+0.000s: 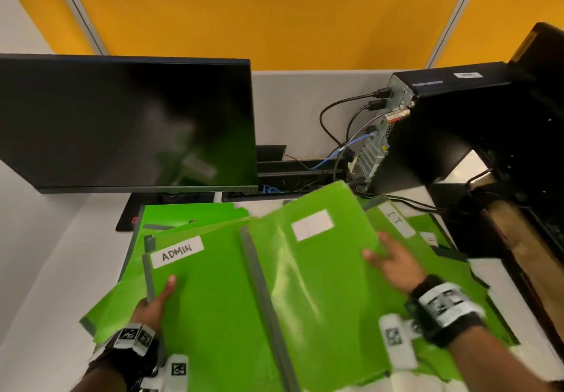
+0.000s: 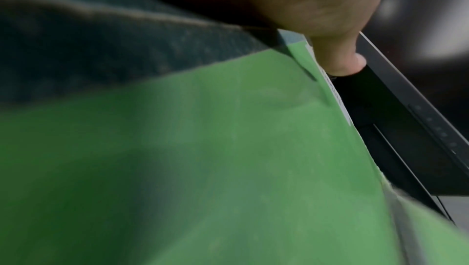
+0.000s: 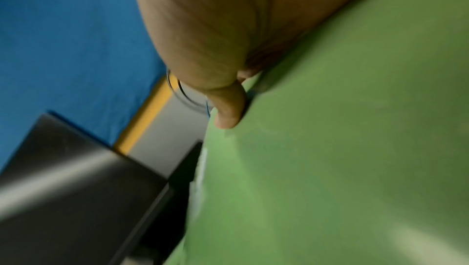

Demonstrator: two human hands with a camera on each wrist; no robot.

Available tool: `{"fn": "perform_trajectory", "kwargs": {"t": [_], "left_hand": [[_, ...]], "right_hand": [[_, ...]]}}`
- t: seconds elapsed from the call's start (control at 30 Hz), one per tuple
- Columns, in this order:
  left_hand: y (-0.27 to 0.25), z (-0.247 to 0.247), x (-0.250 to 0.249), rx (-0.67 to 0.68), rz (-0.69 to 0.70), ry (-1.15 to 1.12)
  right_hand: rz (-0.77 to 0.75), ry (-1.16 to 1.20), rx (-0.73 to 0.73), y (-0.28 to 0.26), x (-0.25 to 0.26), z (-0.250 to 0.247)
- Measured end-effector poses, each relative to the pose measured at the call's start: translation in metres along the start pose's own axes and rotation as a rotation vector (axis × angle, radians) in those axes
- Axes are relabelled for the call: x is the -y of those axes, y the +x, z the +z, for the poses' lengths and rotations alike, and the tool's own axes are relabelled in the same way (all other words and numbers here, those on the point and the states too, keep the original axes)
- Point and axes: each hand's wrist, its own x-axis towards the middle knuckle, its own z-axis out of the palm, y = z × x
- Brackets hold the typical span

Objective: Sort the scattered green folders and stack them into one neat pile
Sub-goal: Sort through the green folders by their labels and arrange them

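Several green folders lie fanned across the white desk. Nearest on the left is one labelled ADMIN [image 1: 210,306]. My left hand [image 1: 155,301] grips its left spine edge, with the thumb [image 2: 335,53] on top of the green cover [image 2: 228,149]. Beside it a folder with a blank white label [image 1: 320,272] is tilted up. My right hand [image 1: 393,262] holds its right edge; the thumb [image 3: 228,107] presses the cover [image 3: 342,149] and the fingers are hidden under it. A folder marked IT [image 1: 396,222] lies behind to the right. More folders [image 1: 189,213] lie behind the ADMIN one.
A dark monitor [image 1: 128,123] stands at the back left, close over the folders. A black computer tower [image 1: 442,129] with cables [image 1: 335,123] stands at the back right, with dark equipment along the right edge. Bare white desk [image 1: 61,269] lies to the left.
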Motion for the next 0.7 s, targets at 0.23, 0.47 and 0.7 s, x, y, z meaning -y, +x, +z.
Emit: {"fn": "perform_trajectory", "kwargs": {"t": [0.23,0.47,0.7], "left_hand": [[-0.005,0.001,-0.001,-0.072,0.038,-0.019],[-0.006,-0.001,-0.001,-0.069,0.054,-0.01],[-0.002,0.0,0.004,-0.087,-0.027,0.15]], "right_hand": [[0.078,0.097,0.03,0.004,0.0,0.127],[0.069,-0.08,0.138,0.009,0.047,0.184],[0.638,-0.256,-0.481,0.011,-0.02,0.081]]}}
